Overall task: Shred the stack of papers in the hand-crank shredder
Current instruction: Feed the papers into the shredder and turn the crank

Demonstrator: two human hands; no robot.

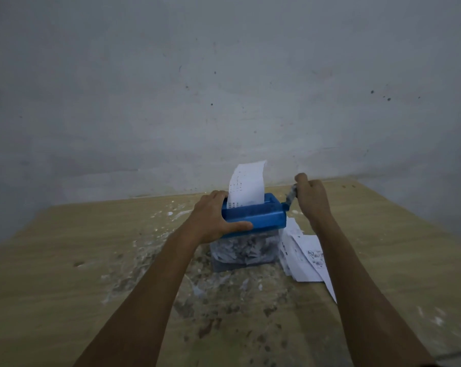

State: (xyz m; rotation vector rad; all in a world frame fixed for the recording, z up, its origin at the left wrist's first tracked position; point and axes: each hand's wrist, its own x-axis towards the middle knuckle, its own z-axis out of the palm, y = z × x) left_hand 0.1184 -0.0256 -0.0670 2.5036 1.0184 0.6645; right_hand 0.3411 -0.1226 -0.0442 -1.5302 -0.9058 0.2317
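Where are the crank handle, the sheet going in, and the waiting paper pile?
crank handle (290, 198), head view, its bare arm beside the right hand.
sheet (247, 185), head view, mid-page above the slot.
paper pile (302, 254), head view, top page.

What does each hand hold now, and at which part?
The left hand grips the shredder by the left end of its blue top. The right hand grips the crank handle at its outer end.

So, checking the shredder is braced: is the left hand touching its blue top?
Touching. The head view shows the left hand gripping the shredder's blue top, thumb across its front.
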